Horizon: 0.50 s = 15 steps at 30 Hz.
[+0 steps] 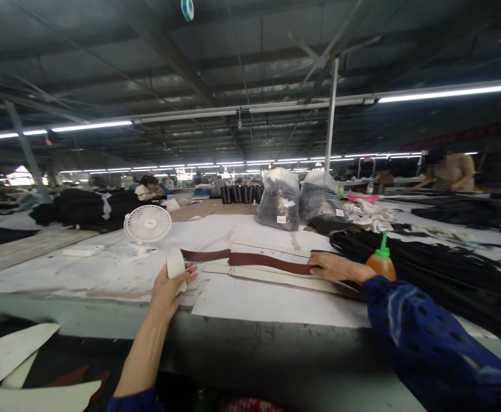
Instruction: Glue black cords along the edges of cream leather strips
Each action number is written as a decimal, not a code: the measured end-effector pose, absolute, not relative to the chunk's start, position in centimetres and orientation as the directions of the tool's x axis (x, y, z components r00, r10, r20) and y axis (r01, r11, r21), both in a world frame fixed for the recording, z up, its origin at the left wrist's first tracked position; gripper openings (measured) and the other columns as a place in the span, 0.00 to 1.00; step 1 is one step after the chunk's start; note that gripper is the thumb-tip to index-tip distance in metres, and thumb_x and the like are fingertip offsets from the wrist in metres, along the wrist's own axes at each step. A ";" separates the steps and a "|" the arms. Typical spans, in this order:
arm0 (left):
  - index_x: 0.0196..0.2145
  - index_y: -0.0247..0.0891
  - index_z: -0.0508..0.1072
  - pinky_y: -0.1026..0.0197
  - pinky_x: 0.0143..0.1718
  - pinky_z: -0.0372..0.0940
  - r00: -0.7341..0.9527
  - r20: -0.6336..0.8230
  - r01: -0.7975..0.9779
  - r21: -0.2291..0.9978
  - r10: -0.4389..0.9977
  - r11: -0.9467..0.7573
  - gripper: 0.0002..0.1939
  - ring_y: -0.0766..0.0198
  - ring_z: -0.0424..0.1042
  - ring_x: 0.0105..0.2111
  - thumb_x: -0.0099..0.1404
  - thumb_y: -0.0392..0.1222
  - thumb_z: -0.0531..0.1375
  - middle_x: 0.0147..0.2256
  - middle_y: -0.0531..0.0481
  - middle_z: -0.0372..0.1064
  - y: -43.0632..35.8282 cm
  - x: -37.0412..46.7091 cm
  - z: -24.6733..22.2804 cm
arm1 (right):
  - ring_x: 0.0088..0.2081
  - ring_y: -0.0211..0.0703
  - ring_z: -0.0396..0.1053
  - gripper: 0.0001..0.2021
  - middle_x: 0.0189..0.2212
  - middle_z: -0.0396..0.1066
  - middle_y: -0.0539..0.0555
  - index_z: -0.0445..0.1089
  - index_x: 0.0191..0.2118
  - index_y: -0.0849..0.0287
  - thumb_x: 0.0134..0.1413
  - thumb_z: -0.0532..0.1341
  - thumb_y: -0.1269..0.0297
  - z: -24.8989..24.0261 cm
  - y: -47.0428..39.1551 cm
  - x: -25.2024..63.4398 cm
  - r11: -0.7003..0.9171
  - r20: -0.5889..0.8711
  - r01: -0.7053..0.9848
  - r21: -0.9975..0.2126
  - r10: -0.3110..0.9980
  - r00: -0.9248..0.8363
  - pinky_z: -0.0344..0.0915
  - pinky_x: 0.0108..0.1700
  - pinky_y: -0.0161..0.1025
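My left hand (168, 292) grips a cream strip (175, 266), its thumb across the front and the fingertips showing at the right. A long dark brown strip (267, 261) runs from beside that hand to my right hand (336, 267), which pinches its right end. Whether the brown strip is joined to the cream piece in my left hand, I cannot tell. Below the brown strip, a flat cream strip (276, 277) lies on the white sheet (276, 306). A squeeze bottle (381, 264) with orange liquid and a green nozzle stands just behind my right wrist.
On the left stands a small white fan (148, 224), with a white power strip (82, 250) beside it. Two filled plastic bags (278, 200) sit farther back. Black strips (426, 286) are heaped at right. Cut pieces (14, 355) lie at lower left. A person (448, 171) works at far right.
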<state>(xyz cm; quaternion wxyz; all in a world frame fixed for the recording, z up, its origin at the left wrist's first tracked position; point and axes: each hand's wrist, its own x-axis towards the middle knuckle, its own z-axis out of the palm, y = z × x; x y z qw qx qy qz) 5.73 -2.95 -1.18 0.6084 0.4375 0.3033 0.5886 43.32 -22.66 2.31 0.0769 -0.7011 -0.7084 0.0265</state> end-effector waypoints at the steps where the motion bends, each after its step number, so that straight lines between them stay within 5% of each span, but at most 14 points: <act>1: 0.39 0.34 0.69 0.65 0.26 0.70 0.163 0.204 -0.416 0.901 0.965 -0.120 0.22 0.65 0.73 0.26 0.44 0.25 0.64 0.31 0.48 0.74 -2.9 5.6 -1.1 | 0.33 0.45 0.71 0.14 0.32 0.74 0.59 0.74 0.37 0.63 0.57 0.51 0.64 2.6 -22.2 43.4 0.012 0.052 0.987 -0.160 0.999 -0.003 0.65 0.40 0.38; 3: 0.41 0.33 0.68 0.69 0.20 0.65 0.220 0.293 -0.380 0.904 0.931 -0.195 0.23 0.69 0.69 0.20 0.45 0.30 0.65 0.29 0.49 0.74 -3.1 5.8 -1.0 | 0.29 0.43 0.71 0.15 0.27 0.74 0.57 0.74 0.40 0.63 0.58 0.50 0.66 3.2 -21.4 43.2 -0.005 0.032 0.985 -0.172 0.999 0.010 0.65 0.36 0.36; 5: 0.41 0.33 0.67 0.72 0.16 0.59 0.220 0.342 -0.379 0.893 0.914 -0.242 0.21 0.72 0.64 0.17 0.48 0.34 0.65 0.26 0.51 0.73 -3.5 6.4 -0.7 | 0.34 0.43 0.72 0.16 0.32 0.74 0.57 0.73 0.46 0.60 0.60 0.50 0.67 3.6 -20.5 42.8 -0.020 0.116 0.996 -0.092 0.993 0.030 0.64 0.39 0.36; 9: 0.40 0.33 0.66 0.71 0.14 0.57 0.214 0.213 -0.410 0.905 0.953 -0.110 0.12 0.70 0.67 0.17 0.58 0.39 0.60 0.27 0.47 0.74 -6.0 8.2 0.0 | 0.48 0.51 0.67 0.19 0.45 0.71 0.61 0.67 0.56 0.53 0.64 0.48 0.66 3.3 -18.9 41.8 -0.229 0.319 0.973 0.040 0.925 0.205 0.60 0.49 0.43; 12: 0.41 0.34 0.65 0.66 0.22 0.68 0.210 0.126 -0.523 0.852 0.969 0.002 0.09 0.64 0.74 0.24 0.62 0.37 0.56 0.32 0.43 0.76 -9.3 9.7 0.3 | 0.54 0.60 0.61 0.20 0.49 0.67 0.68 0.65 0.58 0.58 0.64 0.47 0.67 2.8 -17.8 41.4 -0.344 0.351 0.939 -0.007 0.878 0.325 0.55 0.53 0.55; 15: 0.41 0.33 0.65 0.55 0.34 0.72 0.377 0.144 -0.589 0.800 0.915 0.117 0.12 0.56 0.77 0.32 0.61 0.41 0.59 0.36 0.39 0.76 -13.3 12.1 -0.5 | 0.57 0.63 0.57 0.22 0.55 0.62 0.69 0.63 0.59 0.61 0.61 0.54 0.61 2.9 -17.6 40.0 -0.323 0.327 0.945 -0.052 0.889 0.321 0.52 0.56 0.58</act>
